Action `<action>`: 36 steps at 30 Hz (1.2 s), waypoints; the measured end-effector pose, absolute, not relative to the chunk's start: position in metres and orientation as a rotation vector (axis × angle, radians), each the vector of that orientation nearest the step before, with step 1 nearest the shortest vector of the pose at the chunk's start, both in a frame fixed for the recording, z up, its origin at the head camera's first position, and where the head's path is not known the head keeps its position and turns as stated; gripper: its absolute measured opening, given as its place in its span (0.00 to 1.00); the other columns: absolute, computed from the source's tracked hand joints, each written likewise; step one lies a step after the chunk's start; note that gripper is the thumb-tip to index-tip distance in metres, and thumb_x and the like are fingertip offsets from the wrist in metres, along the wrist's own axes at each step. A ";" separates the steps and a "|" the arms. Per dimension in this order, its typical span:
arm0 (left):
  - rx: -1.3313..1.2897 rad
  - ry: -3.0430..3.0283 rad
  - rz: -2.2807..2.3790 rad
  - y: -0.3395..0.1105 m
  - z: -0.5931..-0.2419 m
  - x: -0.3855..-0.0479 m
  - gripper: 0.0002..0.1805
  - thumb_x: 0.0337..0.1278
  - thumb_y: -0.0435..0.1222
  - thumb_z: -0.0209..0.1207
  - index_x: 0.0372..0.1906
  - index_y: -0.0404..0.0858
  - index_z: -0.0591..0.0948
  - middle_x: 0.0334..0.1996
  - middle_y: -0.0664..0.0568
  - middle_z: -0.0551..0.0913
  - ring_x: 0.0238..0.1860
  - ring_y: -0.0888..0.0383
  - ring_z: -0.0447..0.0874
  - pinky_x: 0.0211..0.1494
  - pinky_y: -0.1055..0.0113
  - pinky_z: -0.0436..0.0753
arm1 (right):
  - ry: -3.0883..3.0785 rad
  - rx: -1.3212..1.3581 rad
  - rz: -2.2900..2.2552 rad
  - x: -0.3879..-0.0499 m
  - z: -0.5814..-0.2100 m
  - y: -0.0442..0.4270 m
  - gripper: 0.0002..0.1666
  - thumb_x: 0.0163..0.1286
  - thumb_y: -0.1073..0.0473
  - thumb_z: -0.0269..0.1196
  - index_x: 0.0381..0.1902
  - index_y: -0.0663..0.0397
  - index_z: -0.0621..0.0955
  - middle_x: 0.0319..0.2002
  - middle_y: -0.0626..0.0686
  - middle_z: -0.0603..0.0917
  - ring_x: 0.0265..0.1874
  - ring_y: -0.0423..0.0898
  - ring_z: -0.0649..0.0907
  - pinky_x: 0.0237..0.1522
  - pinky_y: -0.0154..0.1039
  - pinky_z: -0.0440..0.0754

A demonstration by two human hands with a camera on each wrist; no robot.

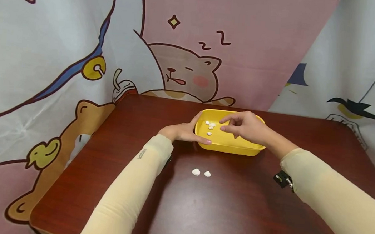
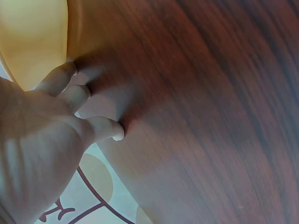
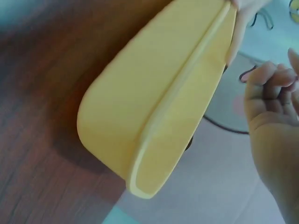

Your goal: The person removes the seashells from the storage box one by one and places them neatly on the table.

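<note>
In the head view, a yellow tray (image 1: pixel 237 149) holds several small white pieces (image 1: pixel 209 133) near its left end. My left hand (image 1: pixel 184 132) grips that end, thumb along the near rim. The left wrist view shows the hand (image 2: pixel 44 121) beside the tray (image 2: pixel 35 35), some fingertips by the tabletop. Over the tray's interior hovers my right hand (image 1: pixel 247 127), thumb and index finger apart, other fingers bent, nothing visible between them. In the right wrist view this hand (image 3: pixel 275 107) is beyond the tray's wall (image 3: pixel 124 93).
Two white pieces, one on the left (image 1: pixel 196 172) and one on the right (image 1: pixel 207 174), lie on the dark red-brown table (image 1: pixel 233 209) nearer than the tray. Behind the table's far edge hangs a cartoon-printed cloth (image 1: pixel 251 74), which continues along the left side.
</note>
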State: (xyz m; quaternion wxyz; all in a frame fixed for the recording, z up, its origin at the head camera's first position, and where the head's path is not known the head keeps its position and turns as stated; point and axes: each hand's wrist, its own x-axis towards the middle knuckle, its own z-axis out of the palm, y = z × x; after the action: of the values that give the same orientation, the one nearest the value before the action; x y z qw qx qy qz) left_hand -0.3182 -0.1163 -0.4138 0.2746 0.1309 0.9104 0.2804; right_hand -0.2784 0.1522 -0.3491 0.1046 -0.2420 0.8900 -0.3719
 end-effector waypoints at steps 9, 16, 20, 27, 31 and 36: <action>0.326 2.435 0.742 -0.114 -0.416 -0.319 0.77 0.41 0.79 0.67 0.81 0.74 0.21 0.85 0.41 0.57 0.81 0.40 0.65 0.82 0.39 0.65 | 2.472 -0.529 -1.030 -0.313 -0.379 0.135 0.24 0.78 0.56 0.66 0.67 0.57 0.80 0.34 0.57 0.83 0.31 0.51 0.81 0.36 0.41 0.80; 0.366 2.436 0.750 -0.116 -0.415 -0.317 0.76 0.42 0.79 0.66 0.81 0.73 0.21 0.86 0.40 0.56 0.81 0.39 0.65 0.82 0.39 0.66 | 2.418 -0.443 -1.027 -0.325 -0.402 0.118 0.24 0.77 0.59 0.66 0.68 0.57 0.78 0.27 0.53 0.77 0.27 0.48 0.77 0.34 0.37 0.77; 0.414 2.458 0.749 -0.118 -0.412 -0.317 0.75 0.45 0.78 0.66 0.82 0.71 0.22 0.85 0.40 0.57 0.80 0.39 0.68 0.82 0.40 0.67 | 2.426 -0.410 -0.982 -0.332 -0.411 0.115 0.23 0.76 0.59 0.66 0.66 0.55 0.79 0.42 0.56 0.79 0.38 0.49 0.77 0.40 0.37 0.76; 0.416 2.461 0.735 -0.119 -0.410 -0.317 0.75 0.46 0.78 0.65 0.82 0.71 0.22 0.85 0.40 0.57 0.79 0.39 0.69 0.81 0.41 0.68 | 2.371 -0.377 -1.017 -0.339 -0.420 0.114 0.21 0.76 0.61 0.67 0.64 0.55 0.80 0.61 0.60 0.76 0.46 0.52 0.76 0.46 0.38 0.75; 0.415 2.461 0.729 -0.119 -0.410 -0.317 0.75 0.46 0.78 0.65 0.82 0.71 0.21 0.85 0.40 0.57 0.79 0.39 0.68 0.81 0.41 0.68 | 2.390 -0.412 -0.995 -0.339 -0.424 0.114 0.20 0.75 0.61 0.67 0.62 0.55 0.82 0.53 0.58 0.79 0.39 0.48 0.76 0.42 0.36 0.76; 0.423 2.468 0.730 -0.119 -0.411 -0.317 0.75 0.46 0.78 0.65 0.82 0.70 0.22 0.85 0.38 0.57 0.79 0.38 0.68 0.81 0.41 0.68 | 2.467 -0.439 -0.917 -0.338 -0.428 0.112 0.18 0.74 0.60 0.67 0.60 0.52 0.84 0.44 0.54 0.81 0.41 0.49 0.76 0.45 0.39 0.73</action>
State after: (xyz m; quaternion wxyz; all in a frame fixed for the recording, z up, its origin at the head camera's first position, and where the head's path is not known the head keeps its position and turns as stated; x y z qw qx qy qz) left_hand -0.3172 -0.1188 -0.4112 0.2636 0.1565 0.9127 0.2701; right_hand -0.3381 0.1124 -0.4276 0.2346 -0.1598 0.8988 -0.3340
